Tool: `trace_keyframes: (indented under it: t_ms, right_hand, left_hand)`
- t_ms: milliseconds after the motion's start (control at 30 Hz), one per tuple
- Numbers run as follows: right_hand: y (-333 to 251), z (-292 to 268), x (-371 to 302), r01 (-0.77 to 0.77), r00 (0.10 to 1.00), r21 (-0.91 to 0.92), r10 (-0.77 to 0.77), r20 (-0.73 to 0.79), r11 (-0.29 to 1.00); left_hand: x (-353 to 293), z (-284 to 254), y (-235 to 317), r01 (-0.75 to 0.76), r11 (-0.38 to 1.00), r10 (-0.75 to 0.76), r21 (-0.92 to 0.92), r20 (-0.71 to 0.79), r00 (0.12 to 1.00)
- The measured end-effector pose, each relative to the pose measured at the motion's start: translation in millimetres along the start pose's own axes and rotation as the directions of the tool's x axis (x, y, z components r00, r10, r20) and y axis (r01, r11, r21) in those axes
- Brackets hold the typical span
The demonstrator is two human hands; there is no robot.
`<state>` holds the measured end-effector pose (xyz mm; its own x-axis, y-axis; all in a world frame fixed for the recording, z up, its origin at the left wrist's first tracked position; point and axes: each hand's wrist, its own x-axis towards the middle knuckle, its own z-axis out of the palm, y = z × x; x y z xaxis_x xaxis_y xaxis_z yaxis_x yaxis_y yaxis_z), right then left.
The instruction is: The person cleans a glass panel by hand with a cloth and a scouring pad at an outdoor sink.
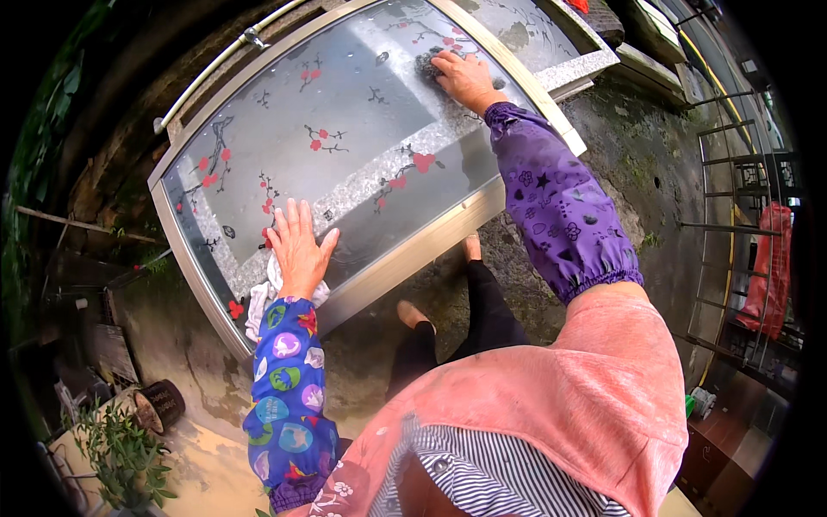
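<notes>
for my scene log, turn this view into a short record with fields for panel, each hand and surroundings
panel: wet-looking rectangular glass sheet with red blossom pattern and pale frame
left hand: palm down, fingers spread on the glass; crumpled white cloth beneath its heel
right hand: fingers bent over a dark grey, rough-textured pad on the glass
sleeves: multicoloured blue fabric cover on left forearm, patterned purple fabric cover on right
surroundings: leafy green plant at lower left
</notes>
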<state>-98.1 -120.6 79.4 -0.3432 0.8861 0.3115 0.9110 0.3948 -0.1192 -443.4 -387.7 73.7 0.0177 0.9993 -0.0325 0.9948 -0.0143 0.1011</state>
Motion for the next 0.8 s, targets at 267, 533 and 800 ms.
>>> trace_keyframes:
  t_ms: [267,533,800]
  right_hand:
    - [-33,-12,-36,0.477,0.840,0.317,-0.532,0.111,0.820]
    - [24,37,110,0.415,0.910,0.104,-0.412,-0.056,0.904]
    - [-5,7,19,0.605,0.707,0.410,-0.697,0.119,0.683]
  left_hand:
    - [28,9,32,0.209,0.978,-0.209,0.004,-0.019,0.978]
    - [70,13,63,0.189,0.981,-0.189,-0.046,0.018,0.982]
    - [62,13,53,0.227,0.973,-0.226,-0.034,0.030,0.974]
